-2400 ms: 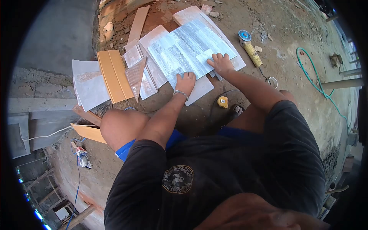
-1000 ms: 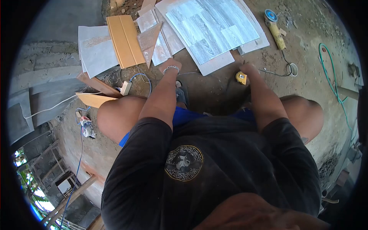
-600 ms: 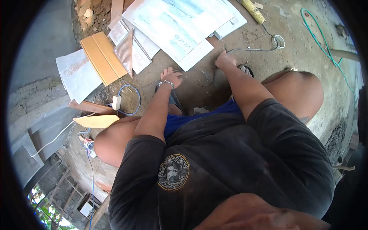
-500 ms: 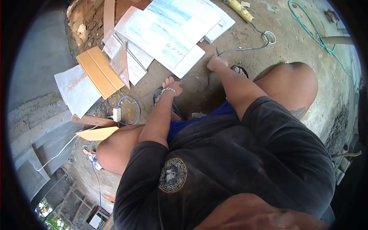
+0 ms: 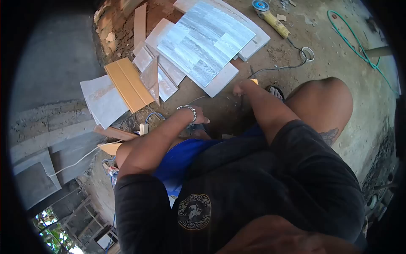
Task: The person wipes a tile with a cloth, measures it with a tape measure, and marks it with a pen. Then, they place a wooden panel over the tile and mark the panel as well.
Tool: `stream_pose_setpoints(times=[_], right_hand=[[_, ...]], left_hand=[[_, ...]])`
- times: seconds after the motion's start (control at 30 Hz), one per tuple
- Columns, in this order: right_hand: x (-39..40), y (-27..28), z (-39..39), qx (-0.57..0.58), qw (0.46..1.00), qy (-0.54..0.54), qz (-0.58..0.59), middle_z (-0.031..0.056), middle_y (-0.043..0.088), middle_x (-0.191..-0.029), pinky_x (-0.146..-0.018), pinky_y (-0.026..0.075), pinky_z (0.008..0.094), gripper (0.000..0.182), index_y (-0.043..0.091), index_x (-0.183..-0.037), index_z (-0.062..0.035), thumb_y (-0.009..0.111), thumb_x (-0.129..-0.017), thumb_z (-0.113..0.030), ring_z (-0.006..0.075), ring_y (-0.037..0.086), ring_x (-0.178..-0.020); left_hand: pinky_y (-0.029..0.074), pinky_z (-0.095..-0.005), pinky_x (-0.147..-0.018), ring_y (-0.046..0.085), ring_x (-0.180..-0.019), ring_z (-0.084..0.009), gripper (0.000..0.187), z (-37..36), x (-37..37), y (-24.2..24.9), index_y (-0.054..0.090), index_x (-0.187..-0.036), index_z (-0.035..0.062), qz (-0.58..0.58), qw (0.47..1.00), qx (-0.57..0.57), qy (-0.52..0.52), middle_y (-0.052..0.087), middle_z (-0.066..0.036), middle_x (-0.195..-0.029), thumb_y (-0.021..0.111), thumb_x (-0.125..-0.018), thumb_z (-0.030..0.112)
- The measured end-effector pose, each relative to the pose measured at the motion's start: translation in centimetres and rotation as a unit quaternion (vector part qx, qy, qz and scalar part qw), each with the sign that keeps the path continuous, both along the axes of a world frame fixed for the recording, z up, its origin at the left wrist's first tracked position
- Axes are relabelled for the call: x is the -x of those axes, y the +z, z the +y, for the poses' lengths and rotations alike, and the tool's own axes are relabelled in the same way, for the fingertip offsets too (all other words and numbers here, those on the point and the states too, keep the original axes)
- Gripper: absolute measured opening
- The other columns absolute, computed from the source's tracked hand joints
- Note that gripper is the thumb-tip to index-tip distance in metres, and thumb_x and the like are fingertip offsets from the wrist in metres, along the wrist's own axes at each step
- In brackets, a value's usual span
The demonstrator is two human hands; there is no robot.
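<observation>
My left hand (image 5: 200,115), with a chain bracelet at the wrist, is low between my knees above the dark ground. Its fingers are loosely apart, partly turned out of view, and nothing shows in them. My right hand (image 5: 239,88) is ahead and to the right, fingers curled closed; I cannot tell what they hold. A small yellow-orange thing (image 5: 254,81) shows beside its wrist. Just beyond my hands lies a grey wood-patterned tile (image 5: 207,38) on top of paler tiles (image 5: 223,80).
A yellow angle grinder (image 5: 275,23) with a blue disc lies at the top, its cord (image 5: 281,67) running towards my right hand. Tile offcuts (image 5: 165,84), an orange-brown panel (image 5: 129,84) and grey sheets (image 5: 101,99) lie left. A green hose (image 5: 353,45) curves at the right.
My left hand has drawn back towards my body and a little right, its fingers now turned rightward. My right hand has shifted slightly nearer. The view has tilted, bringing the grinder's disc into sight.
</observation>
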State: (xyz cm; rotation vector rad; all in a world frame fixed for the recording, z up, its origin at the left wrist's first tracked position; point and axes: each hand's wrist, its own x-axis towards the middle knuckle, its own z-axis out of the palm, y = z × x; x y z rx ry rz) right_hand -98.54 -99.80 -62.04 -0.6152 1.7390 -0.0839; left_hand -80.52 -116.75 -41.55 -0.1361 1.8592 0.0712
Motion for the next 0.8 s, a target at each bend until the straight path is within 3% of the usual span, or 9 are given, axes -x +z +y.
stream_pose_setpoints(times=[0.1,0.2,0.37,0.47,0.53,0.6,0.7,0.77,0.8], right_hand=[[0.4,2.5,0.9,-0.034,0.999,-0.003,0.027,0.011,0.065,-0.082,-0.071,0.05,0.0448,0.036,0.071,-0.099,-0.0089,0.062,-0.089,-0.043,0.0265,0.063,-0.08],[2.3,-3.0,-0.4,-0.013,0.997,0.07,0.03,0.0128,0.072,-0.101,-0.081,0.05,0.044,0.039,0.074,-0.109,-0.0077,0.06,-0.091,-0.039,0.0288,0.066,-0.088],[2.3,0.2,-0.6,-0.003,0.996,-0.089,0.018,0.0076,0.057,-0.07,-0.04,0.031,0.0374,0.033,0.068,-0.098,-0.0034,0.062,-0.092,-0.035,0.0182,0.043,-0.045],[1.9,2.2,-0.7,-0.026,0.992,-0.119,0.018,0.0048,0.045,-0.061,-0.038,0.026,0.0348,0.03,0.065,-0.094,-0.0043,0.063,-0.09,-0.034,0.0157,0.037,-0.041],[1.4,4.4,-0.1,-0.036,0.994,-0.104,0.012,0.004,0.043,-0.059,-0.038,0.026,0.0327,0.03,0.062,-0.088,-0.0057,0.065,-0.089,-0.035,0.0154,0.037,-0.041],[1.7,7.3,-0.8,-0.039,0.997,-0.068,0.025,0.003,0.044,-0.058,-0.038,0.027,0.0327,0.031,0.059,-0.081,-0.0067,0.065,-0.09,-0.036,0.0143,0.038,-0.042],[6.2,14.3,-1.8,-0.017,0.992,-0.127,0.022,0.0009,0.046,-0.057,-0.045,0.036,0.0318,0.04,0.056,-0.073,-0.0113,0.065,-0.092,-0.045,0.0121,0.044,-0.05],[12.2,20.1,-1.8,0.013,0.97,-0.208,0.126,0.0071,0.058,-0.066,-0.049,0.043,0.0391,0.045,0.069,-0.111,-0.003,0.066,-0.091,-0.043,0.0195,0.05,-0.053],[14.4,26.5,-0.8,0.033,0.962,-0.166,0.215,0.0066,0.056,-0.066,-0.048,0.044,0.0367,0.049,0.059,-0.08,-0.0066,0.057,-0.095,-0.054,0.0187,0.05,-0.051]], left_hand=[[0.036,-0.0488,-0.113,0.043,-0.141,-0.0325,0.061,1.6,-6.1,10.3,0.055,-0.142,0.0184,0.028,0.988,-0.108,-0.106,0.052,-0.012,-0.147,0.065,-0.088,0.044],[0.03,-0.0523,-0.116,0.039,-0.143,-0.0256,0.062,-0.6,-16.5,14.0,0.056,-0.14,0.0281,0.32,0.921,-0.075,-0.209,0.047,-0.008,-0.151,0.071,-0.081,0.04],[0.026,-0.055,-0.117,0.037,-0.144,-0.0289,0.088,0.4,-23.8,21.0,0.043,-0.151,0.023,0.457,0.886,0.042,-0.072,0.035,-0.014,-0.159,0.079,-0.074,0.046],[0.027,-0.0514,-0.116,0.03,-0.147,-0.0343,0.11,2.0,-32.8,7.4,0.025,-0.157,0.0089,0.483,0.741,0.074,0.46,0.031,-0.026,-0.157,0.078,-0.075,0.059],[0.035,-0.0427,-0.113,0.043,-0.138,-0.0318,0.103,4.7,-33.5,2.1,0.026,-0.154,-0.0016,0.309,0.538,-0.278,0.733,0.042,-0.022,-0.15,0.067,-0.086,0.064],[0.037,-0.041,-0.112,0.05,-0.13,-0.0291,0.096,7.4,-34.9,-5.4,0.03,-0.152,-0.0015,0.275,0.381,-0.349,0.811,0.049,-0.018,-0.145,0.064,-0.089,0.063],[0.038,-0.0414,-0.111,0.051,-0.13,-0.0296,0.092,4.7,-34.3,-5.0,0.03,-0.152,-0.0015,0.29,0.474,-0.323,0.766,0.049,-0.02,-0.145,0.062,-0.092,0.059],[0.039,-0.0416,-0.11,0.051,-0.13,-0.03,0.089,1.6,-34.3,-3.1,0.029,-0.153,-0.0015,0.327,0.576,-0.295,0.689,0.049,-0.021,-0.144,0.06,-0.094,0.057],[0.04,-0.0417,-0.11,0.051,-0.13,-0.0301,0.087,-0.6,-34.3,-1.7,0.029,-0.153,-0.0015,0.348,0.632,-0.276,0.635,0.049,-0.021,-0.144,0.059,-0.095,0.056]])
